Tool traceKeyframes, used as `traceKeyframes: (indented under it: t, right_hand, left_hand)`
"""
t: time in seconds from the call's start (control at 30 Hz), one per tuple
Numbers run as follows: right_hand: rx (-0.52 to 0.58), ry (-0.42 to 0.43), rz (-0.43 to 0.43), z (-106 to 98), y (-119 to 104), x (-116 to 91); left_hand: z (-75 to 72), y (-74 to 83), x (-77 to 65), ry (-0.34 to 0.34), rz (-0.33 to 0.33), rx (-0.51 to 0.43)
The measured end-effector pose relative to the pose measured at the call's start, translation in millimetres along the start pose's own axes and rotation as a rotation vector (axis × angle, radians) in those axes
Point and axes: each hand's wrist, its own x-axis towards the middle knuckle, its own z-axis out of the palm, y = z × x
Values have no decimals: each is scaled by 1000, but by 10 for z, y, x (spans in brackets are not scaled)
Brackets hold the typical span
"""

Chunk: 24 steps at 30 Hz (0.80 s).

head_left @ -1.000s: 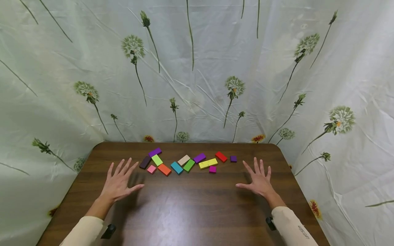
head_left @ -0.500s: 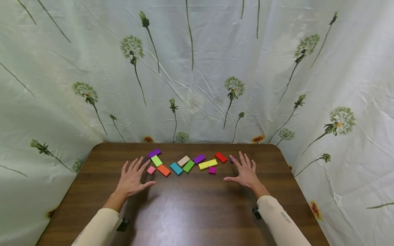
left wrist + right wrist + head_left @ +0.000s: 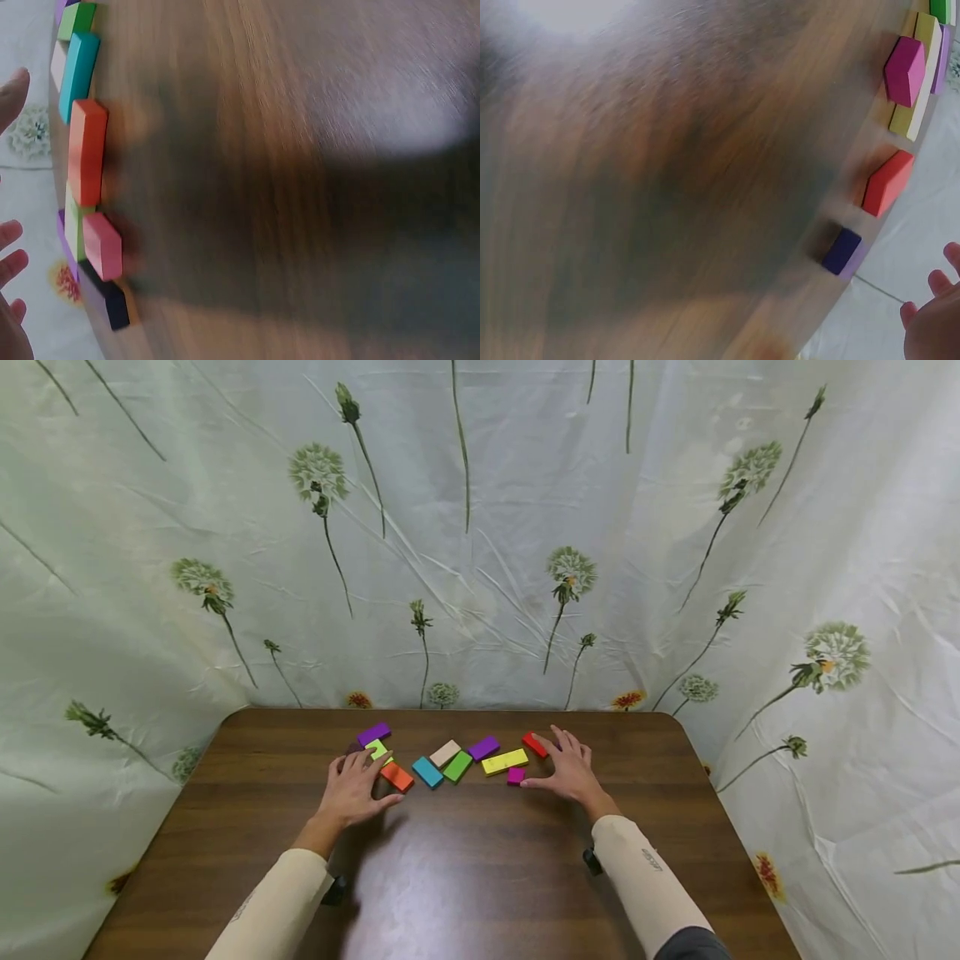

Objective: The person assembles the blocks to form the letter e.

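Note:
My left hand (image 3: 351, 789) hovers with spread fingers over the left end of a row of coloured blocks, holding nothing. Close by it are an orange block (image 3: 397, 777), a lime block (image 3: 377, 750), a purple block (image 3: 373, 733) and a nearly black block (image 3: 103, 294). A pink block (image 3: 103, 246) is hidden behind this hand in the head view. At the row's right end my right hand (image 3: 572, 774), also bare of any object, has its thumb beside a magenta block (image 3: 515, 776) and fingers near a red block (image 3: 535, 744). It hides a small dark purple block (image 3: 842, 251).
Mid-row lie a blue block (image 3: 427, 772), a beige block (image 3: 446, 753), a green block (image 3: 457, 767), another purple block (image 3: 483, 747) and a long yellow block (image 3: 505, 762). The brown wooden table (image 3: 465, 877) ends at a flower-print curtain (image 3: 495, 610).
Both hands have moved inward from the sides, the left rightward and the right leftward, with their fingers drawing somewhat closer together. The blocks lie as before.

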Motion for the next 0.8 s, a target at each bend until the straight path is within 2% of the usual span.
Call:
traceKeyframes:
  t: [0.33, 0.57, 0.8]
  right_hand:
    - [25, -21, -36, 181, -118, 185]
    - [25, -43, -46, 331, -183, 272]
    - [77, -35, -39, 428, -217, 308]
  left_hand:
    - [163, 252, 208, -51, 9, -17]
    - [312, 383, 308, -87, -61, -40]
    - [420, 490, 360, -97, -81, -61]
